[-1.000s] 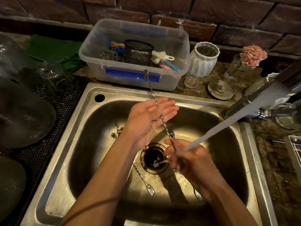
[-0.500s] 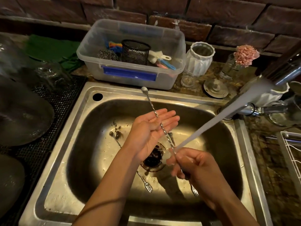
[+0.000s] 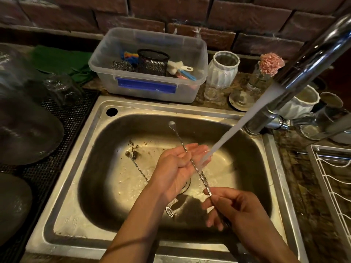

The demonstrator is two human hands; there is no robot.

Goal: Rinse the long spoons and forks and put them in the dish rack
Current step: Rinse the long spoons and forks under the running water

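A long twisted-handle spoon (image 3: 178, 137) slants over the steel sink (image 3: 79, 234), its small bowl pointing to the far side. My right hand (image 3: 233, 209) pinches its lower end. My left hand (image 3: 178, 168) lies palm up under the middle of the handle with the fingers straight, and tap water (image 3: 233, 130) falls onto the fingertips and the handle. On the sink floor lies another long spoon (image 3: 135, 164) at the left, and a fork end (image 3: 169, 212) shows below my left wrist. The white wire dish rack (image 3: 330, 186) stands at the right edge.
The chrome tap (image 3: 313, 54) reaches in from the upper right. Behind the sink stand a clear plastic tub (image 3: 148, 88) with scrubbers, a white ribbed jar (image 3: 222, 71), small glasses and a pink flower (image 3: 271, 63). Dark pans on a black mesh mat (image 3: 57, 114) fill the left.
My right hand has slid down the handle toward me, drawing the spoon with it. The left hand has come under the water stream.
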